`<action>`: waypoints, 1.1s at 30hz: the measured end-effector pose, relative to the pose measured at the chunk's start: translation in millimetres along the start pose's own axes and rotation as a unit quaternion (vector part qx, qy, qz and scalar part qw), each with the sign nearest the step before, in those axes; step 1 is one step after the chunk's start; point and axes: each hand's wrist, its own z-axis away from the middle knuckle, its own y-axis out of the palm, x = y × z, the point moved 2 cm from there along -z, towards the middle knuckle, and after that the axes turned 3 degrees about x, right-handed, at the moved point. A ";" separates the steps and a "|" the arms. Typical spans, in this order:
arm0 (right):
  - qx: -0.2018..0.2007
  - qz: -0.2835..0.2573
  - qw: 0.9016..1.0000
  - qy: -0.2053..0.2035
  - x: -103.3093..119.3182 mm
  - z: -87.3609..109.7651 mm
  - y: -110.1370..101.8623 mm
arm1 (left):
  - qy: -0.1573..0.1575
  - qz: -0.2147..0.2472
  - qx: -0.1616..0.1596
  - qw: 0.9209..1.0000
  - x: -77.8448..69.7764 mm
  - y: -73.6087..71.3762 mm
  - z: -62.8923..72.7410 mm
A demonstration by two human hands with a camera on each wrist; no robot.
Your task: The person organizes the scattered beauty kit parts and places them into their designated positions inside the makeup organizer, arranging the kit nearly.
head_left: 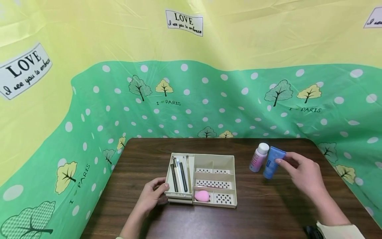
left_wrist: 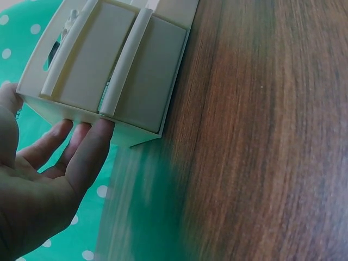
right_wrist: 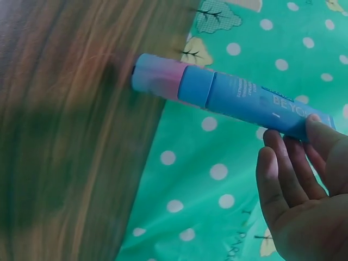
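My right hand [head_left: 307, 172] pinches a blue squeeze tube [head_left: 273, 162] by its flat end, thumb on one side and fingers on the other. The tube slants with its cap end down, right beside a pink and lilac bottle [head_left: 257, 157] with a white cap. At the left, my left hand [head_left: 150, 196] rests against the side of a cream organizer box [head_left: 215, 206]. In the left wrist view its fingertips [left_wrist: 100, 130] touch the side wall below the drawer fronts. A pink makeup sponge [head_left: 202, 196] lies in the front compartment.
Several makeup brushes and pencils [head_left: 181, 176] lie in the organizer's left section. Low dividers split its right side into compartments with dotted floors. The dark wooden table [head_left: 226, 222] meets a green and yellow printed cloth [head_left: 206, 99] behind and at the sides.
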 end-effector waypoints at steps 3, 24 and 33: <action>-0.003 -0.005 1.000 -0.007 8.1 -4.2 0.5 | -0.001 0.001 -0.001 1.000 0.8 -0.5 -0.2; 0.005 -0.091 0.994 -0.064 78.1 -26.1 27.4 | 0.016 -0.038 -0.016 0.999 -0.5 -2.6 -3.1; 0.027 -0.127 0.988 -0.085 108.0 -36.9 45.8 | 0.002 -0.016 -0.007 1.000 0.6 -1.3 -0.9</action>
